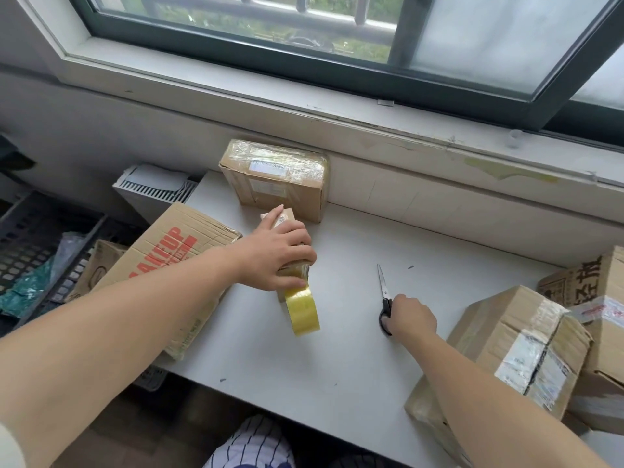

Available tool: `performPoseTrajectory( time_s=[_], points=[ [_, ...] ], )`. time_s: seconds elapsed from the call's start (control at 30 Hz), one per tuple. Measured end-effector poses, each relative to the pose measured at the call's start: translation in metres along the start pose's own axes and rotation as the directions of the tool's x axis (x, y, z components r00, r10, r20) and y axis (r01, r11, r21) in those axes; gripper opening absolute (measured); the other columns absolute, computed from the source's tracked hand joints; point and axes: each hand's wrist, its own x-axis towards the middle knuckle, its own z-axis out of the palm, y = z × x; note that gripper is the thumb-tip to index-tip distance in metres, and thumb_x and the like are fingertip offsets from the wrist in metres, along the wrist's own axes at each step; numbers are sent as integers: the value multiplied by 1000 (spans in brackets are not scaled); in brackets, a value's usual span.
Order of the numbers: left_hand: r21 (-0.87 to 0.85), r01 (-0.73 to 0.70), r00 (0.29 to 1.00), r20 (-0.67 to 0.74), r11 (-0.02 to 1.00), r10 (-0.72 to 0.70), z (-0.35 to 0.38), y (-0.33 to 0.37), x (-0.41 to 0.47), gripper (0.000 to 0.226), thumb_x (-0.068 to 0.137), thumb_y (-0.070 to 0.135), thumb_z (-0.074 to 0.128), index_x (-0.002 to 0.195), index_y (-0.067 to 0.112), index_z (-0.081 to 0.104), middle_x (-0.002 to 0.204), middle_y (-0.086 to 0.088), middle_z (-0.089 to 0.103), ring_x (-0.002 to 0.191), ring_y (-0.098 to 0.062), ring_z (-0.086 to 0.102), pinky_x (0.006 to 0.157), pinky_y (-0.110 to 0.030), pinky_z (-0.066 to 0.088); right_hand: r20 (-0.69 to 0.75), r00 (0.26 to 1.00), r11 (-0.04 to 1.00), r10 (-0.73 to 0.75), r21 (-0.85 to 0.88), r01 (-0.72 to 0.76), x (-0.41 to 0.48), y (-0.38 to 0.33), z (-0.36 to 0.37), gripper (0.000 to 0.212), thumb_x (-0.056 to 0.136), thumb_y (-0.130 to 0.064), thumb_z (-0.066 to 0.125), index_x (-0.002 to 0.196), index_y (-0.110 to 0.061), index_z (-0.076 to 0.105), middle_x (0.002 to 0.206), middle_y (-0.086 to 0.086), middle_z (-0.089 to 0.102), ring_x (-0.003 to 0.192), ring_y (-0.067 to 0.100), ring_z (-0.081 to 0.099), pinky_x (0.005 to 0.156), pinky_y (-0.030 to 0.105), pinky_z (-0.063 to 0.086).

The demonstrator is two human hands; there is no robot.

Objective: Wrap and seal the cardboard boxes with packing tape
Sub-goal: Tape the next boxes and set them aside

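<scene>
Left hand [275, 256] gripping, right hand [410, 315] gripping

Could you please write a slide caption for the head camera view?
Left hand holds a small box by the tape roll; right hand grips scissors on the table.

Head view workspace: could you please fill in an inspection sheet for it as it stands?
Surface: white tabletop, a few dark specks.
Job's things: small tape-wrapped cardboard box mid-table; yellowish packing tape roll on edge at its near end; black-handled scissors, blades together; taped brown box against the wall; large brown box with red lettering at left; labelled brown box and printed brown box at right.
Clutter: green plastic in a black plastic crate.
Grippers: left hand grips the small box from above; right hand grips the scissors' handles.
Cables: nothing seen.
Surroundings: dark-framed window; white vented unit.
</scene>
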Motion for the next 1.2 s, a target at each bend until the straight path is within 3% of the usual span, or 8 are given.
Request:
performPoseTrajectory(
  time_s=[0.17, 0.27, 0.37, 0.47, 0.63, 0.8, 1.03, 1.2],
  points=[
    [-17, -29, 998, -47, 999, 28, -1, -8, -3, 61, 87, 66, 59, 126, 20, 53, 134, -3, 47, 133, -26, 44, 125, -55, 9, 7, 998, 998, 69, 11, -69, -2, 2, 4, 12, 95, -27, 58, 93, -16, 54, 76, -2, 47, 84, 28, 56, 67, 30, 46],
    [47, 19, 990, -138, 999, -12, -2, -7, -15, 67, 82, 65, 65, 129, 18, 53, 143, -12, 40, 138, -38, 39, 121, -62, 20, 32, 997, 998, 70, -1, -70, -6, 5, 2, 15, 96, -29, 57, 90, -16, 53, 77, -1, 47, 84, 29, 56, 68, 30, 45],
    [99, 157, 970, -201, 983, -135, 1, -2, -27, 68, 78, 68, 68, 133, 31, 54, 141, -11, 38, 136, -37, 35, 116, -71, 26, 121, 993, 998, 11, 62, -19, -6, 4, -5, 22, 95, -29, 56, 80, -14, 50, 80, 1, 55, 82, 28, 59, 61, 28, 41],
    [29, 205, 971, -132, 978, -200, -6, 1, -34, 75, 80, 65, 73, 145, 35, 51, 145, -8, 38, 137, -33, 32, 113, -56, 41, 206, 970, 960, -132, 269, 73, -17, 3, -19, 13, 94, -28, 63, 91, -16, 59, 87, -1, 64, 79, 21, 59, 63, 28, 42],
    [-51, 183, 982, 57, 982, -180, -13, -2, -43, 89, 85, 72, 62, 159, 41, 26, 164, 1, 12, 152, -21, 8, 125, -53, 22, 245, 897, 857, -368, 463, 225, -52, -5, -71, 17, 90, -34, 63, 99, -20, 63, 93, -7, 78, 89, 17, 69, 77, 33, 47],
    [-104, 202, 975, 120, 974, -189, -12, -8, -43, 100, 80, 77, 64, 161, 45, 13, 168, 13, 3, 157, -19, -7, 126, -58, 6, 311, 867, 905, -390, 304, 298, -77, -27, -109, 35, 81, -50, 75, 100, -24, 62, 83, -12, 73, 73, 5, 60, 74, 30, 43],
    [-157, 317, 941, 175, 935, -289, -15, 7, -45, 109, 80, 74, 69, 161, 48, 2, 166, 31, -12, 137, -29, 43, 107, -44, 44, 312, 875, 925, -370, 212, 316, -91, -44, -116, 35, 81, -55, 79, 98, -28, 65, 87, -17, 71, 70, -4, 59, 71, 21, 43],
    [-418, 342, 937, 215, 842, -275, -14, 8, -53, 111, 83, 48, 83, 162, 46, 6, 162, 38, -18, 143, -16, 44, 100, -29, 46, 278, 871, 910, -406, 210, 357, -84, -55, -128, 36, 80, -57, 79, 98, -29, 65, 90, -16, 71, 70, -5, 58, 72, 21, 42]
  ],
)
